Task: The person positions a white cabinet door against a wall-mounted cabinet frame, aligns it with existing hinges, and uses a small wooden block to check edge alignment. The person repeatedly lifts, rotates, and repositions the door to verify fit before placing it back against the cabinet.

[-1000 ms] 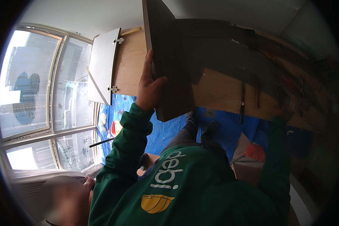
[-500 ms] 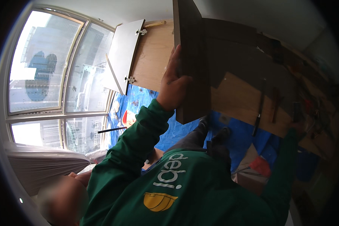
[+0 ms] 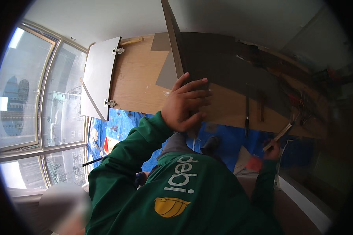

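Note:
A dark brown panel [image 3: 175, 43] stands on edge over the wooden worktop [image 3: 139, 74]. My left hand [image 3: 186, 103] is at its near end, palm down. The fingers are stretched out and spread, and the fingertips overlap the panel's lower edge; whether they touch it I cannot tell. My right hand [image 3: 273, 150] is at the worktop's near right edge, closed around one end of a narrow light wooden strip [image 3: 282, 134]. The strip slants up over the worktop toward several small tools. Shadow hides the detail of that hand's grip.
A white door panel [image 3: 100, 78] with two hinges lies at the worktop's left end. Near the right are a long dark bar [image 3: 247, 113] and a brown tool [image 3: 261, 105]. Blue sheeting [image 3: 227, 143] covers the floor. Another person [image 3: 64, 207], blurred, is at lower left, by the windows.
My left hand has loosened from the dark panel's edge and spread its fingers. My right hand has come nearer to me and now holds the wooden strip. The view has shifted right.

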### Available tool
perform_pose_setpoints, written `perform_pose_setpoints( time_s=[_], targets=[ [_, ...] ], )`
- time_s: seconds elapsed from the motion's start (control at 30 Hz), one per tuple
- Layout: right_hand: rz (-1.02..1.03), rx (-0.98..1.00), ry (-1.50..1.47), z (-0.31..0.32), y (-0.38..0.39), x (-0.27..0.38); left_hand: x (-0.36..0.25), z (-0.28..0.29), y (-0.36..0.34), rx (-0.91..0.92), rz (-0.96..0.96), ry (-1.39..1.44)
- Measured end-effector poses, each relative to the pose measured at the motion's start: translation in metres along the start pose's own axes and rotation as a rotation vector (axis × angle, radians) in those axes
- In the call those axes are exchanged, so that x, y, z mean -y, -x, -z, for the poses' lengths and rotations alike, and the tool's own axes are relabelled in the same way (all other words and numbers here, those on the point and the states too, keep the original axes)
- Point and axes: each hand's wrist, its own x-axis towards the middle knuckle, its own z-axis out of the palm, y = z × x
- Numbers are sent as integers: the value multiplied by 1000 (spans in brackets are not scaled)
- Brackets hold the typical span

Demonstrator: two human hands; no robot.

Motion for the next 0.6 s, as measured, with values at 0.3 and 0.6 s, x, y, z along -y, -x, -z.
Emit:
perform_pose_setpoints(
  time_s=[0.3,0.6],
  targets=[
    [243,-135,108,-216,186,-1,47,-2,-21,54,-597,151],
    [287,-289,95,-360,324,-27,51,-10,-20,-35,-637,185]
  ],
)
